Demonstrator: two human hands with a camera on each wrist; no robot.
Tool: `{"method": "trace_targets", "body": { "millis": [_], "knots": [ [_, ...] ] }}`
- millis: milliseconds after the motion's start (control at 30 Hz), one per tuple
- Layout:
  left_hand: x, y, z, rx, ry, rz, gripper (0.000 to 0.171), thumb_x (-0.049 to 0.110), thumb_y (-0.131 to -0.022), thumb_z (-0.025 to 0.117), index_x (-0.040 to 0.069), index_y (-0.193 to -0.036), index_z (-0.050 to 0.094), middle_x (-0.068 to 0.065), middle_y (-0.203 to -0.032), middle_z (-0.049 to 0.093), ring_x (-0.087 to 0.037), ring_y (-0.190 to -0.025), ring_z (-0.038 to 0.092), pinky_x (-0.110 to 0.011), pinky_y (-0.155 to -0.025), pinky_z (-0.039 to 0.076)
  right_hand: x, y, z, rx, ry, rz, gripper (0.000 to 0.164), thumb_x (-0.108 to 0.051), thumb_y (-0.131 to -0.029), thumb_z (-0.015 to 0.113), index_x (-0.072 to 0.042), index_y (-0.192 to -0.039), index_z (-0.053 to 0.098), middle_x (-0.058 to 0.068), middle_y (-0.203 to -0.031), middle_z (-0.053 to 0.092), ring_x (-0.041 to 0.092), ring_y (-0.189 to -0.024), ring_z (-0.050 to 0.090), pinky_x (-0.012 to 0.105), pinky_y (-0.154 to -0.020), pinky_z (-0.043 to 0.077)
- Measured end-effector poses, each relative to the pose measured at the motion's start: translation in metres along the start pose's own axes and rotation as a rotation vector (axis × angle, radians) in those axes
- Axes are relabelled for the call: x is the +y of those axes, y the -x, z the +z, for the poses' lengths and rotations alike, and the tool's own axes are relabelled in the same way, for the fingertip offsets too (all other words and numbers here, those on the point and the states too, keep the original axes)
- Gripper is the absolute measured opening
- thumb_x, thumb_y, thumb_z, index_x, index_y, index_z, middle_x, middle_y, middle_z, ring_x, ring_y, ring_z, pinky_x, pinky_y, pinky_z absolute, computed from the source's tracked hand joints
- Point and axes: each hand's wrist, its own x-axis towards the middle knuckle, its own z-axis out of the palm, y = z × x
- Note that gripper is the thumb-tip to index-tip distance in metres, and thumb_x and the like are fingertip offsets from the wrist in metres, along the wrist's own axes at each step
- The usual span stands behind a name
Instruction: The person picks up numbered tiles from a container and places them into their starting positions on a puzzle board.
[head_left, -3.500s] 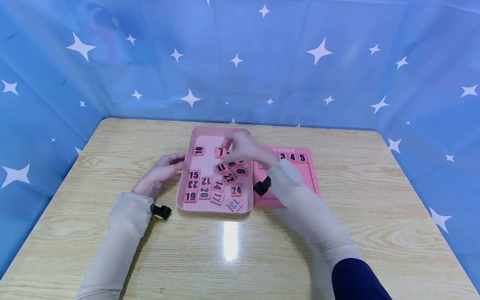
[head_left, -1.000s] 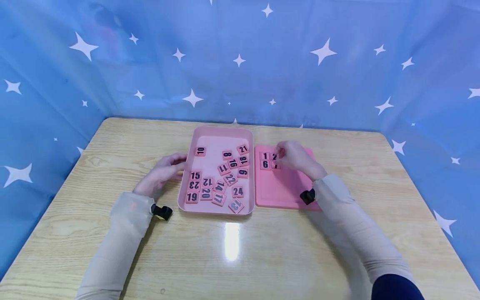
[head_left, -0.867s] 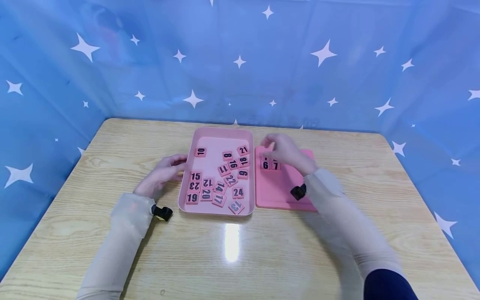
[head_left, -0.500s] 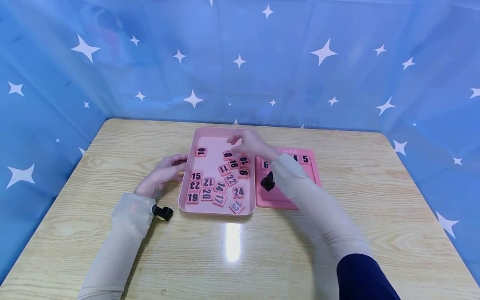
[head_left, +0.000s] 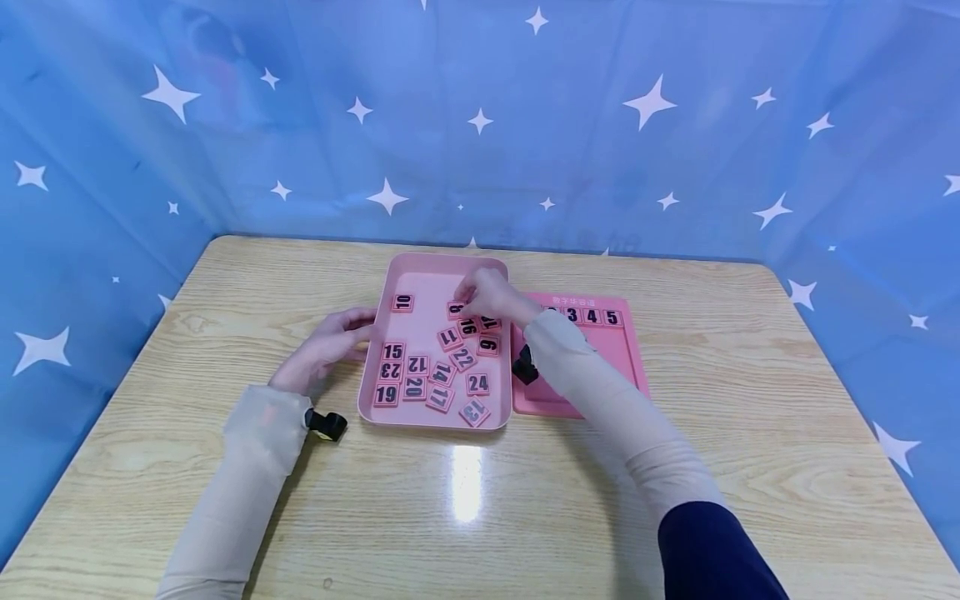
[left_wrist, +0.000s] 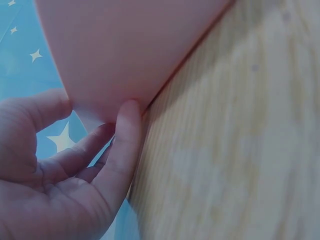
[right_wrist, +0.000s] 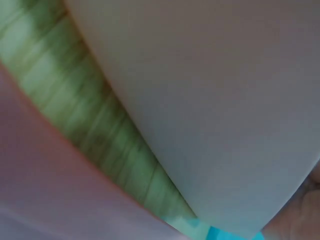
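A pink tray (head_left: 372,400) holds several number tiles, each with a black or grey numeral. In the head view my right hand (head_left: 491,292) reaches into its upper right, fingers bent and fingertips right at the 8 tile (head_left: 456,310); I cannot tell whether they pinch it. The 16 tile (head_left: 468,327) and 9 tile (head_left: 488,345) lie just below. My left hand (head_left: 324,346) is at the tray's left side. In the left wrist view, its fingertips and thumb touch the outer wall (left_wrist: 120,55). A darker pink board (head_left: 626,358) lies to the right, partly covered by my right forearm.
Along the board's top row show the 3 tile (head_left: 572,316), 4 tile (head_left: 592,317) and 5 tile (head_left: 612,317). Low in the tray lie the 19 tile (head_left: 386,394) and 24 tile (head_left: 477,383). Behind the wooden table (head_left: 750,375) hangs a blue curtain (head_left: 480,167) with white stars.
My right hand carried the 7 tile from the tray to the board, set it beside the 6, and came back left to the 8 tile. My left hand has stayed at the tray's side.
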Motion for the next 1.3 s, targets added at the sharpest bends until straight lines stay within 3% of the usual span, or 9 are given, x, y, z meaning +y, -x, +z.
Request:
{"method": "trace_targets", "body": {
  "millis": [367, 667, 800, 933, 1133, 1300],
  "knots": [
    [0.0, 0.001, 0.001, -0.009, -0.004, 0.005, 0.052, 0.009, -0.095, 0.051, -0.006, -0.142, 0.031, -0.026, -0.139, 0.037, -0.036, -0.117, 0.046, -0.033, -0.085, 0.054, 0.005, -0.001, -0.001, -0.033, 0.099, -0.05, 0.024, -0.006, -0.08, 0.073, -0.003, -0.103, 0.071, 0.008, -0.098, 0.069, 0.017, -0.085, 0.061, 0.025, -0.074, 0.053],
    [0.0, 0.001, 0.001, -0.017, -0.003, 0.0, 0.054, 0.009, -0.095, 0.051, -0.006, -0.142, 0.03, -0.027, -0.139, 0.037, -0.037, -0.118, 0.045, -0.033, -0.085, 0.053, 0.004, 0.007, -0.012, -0.005, 0.092, -0.138, 0.026, -0.013, -0.076, 0.078, -0.001, -0.098, 0.071, 0.009, -0.094, 0.068, 0.019, -0.085, 0.06, 0.028, -0.076, 0.052],
    [0.001, 0.002, 0.001, -0.011, 0.009, 0.0, 0.054, 0.008, -0.094, 0.052, -0.007, -0.142, 0.031, -0.027, -0.139, 0.037, -0.038, -0.118, 0.045, -0.034, -0.086, 0.053, 0.0, 0.018, -0.026, 0.008, 0.075, -0.189, 0.031, -0.016, -0.074, 0.08, -0.001, -0.099, 0.069, 0.009, -0.098, 0.065, 0.019, -0.082, 0.058, 0.03, -0.077, 0.051],
    [0.001, 0.002, 0.002, -0.007, 0.007, 0.005, 0.054, 0.009, -0.095, 0.052, -0.007, -0.142, 0.03, -0.027, -0.14, 0.036, -0.037, -0.118, 0.046, -0.033, -0.085, 0.053, 0.001, 0.034, -0.039, 0.02, 0.062, -0.23, 0.034, -0.022, -0.073, 0.081, -0.004, -0.098, 0.069, 0.007, -0.099, 0.065, 0.019, -0.07, 0.056, 0.031, -0.071, 0.051],
    [0.001, 0.003, 0.002, -0.01, -0.012, 0.006, 0.054, 0.011, -0.095, 0.052, -0.005, -0.143, 0.031, -0.025, -0.14, 0.037, -0.035, -0.116, 0.047, -0.034, -0.084, 0.054, 0.014, 0.064, -0.06, 0.023, 0.068, -0.247, 0.03, -0.008, -0.077, 0.074, 0.001, -0.104, 0.067, 0.013, -0.102, 0.064, 0.021, -0.072, 0.056, 0.03, -0.065, 0.05],
    [0.0, 0.003, 0.002, -0.011, -0.017, 0.007, 0.054, 0.012, -0.095, 0.052, -0.005, -0.143, 0.03, -0.026, -0.137, 0.039, -0.032, -0.112, 0.05, -0.033, -0.084, 0.054, 0.037, 0.086, -0.07, 0.046, 0.098, -0.221, 0.028, -0.001, -0.075, 0.071, 0.003, -0.103, 0.068, 0.015, -0.099, 0.063, 0.018, -0.062, 0.053, 0.028, -0.057, 0.047]
  ]
}}
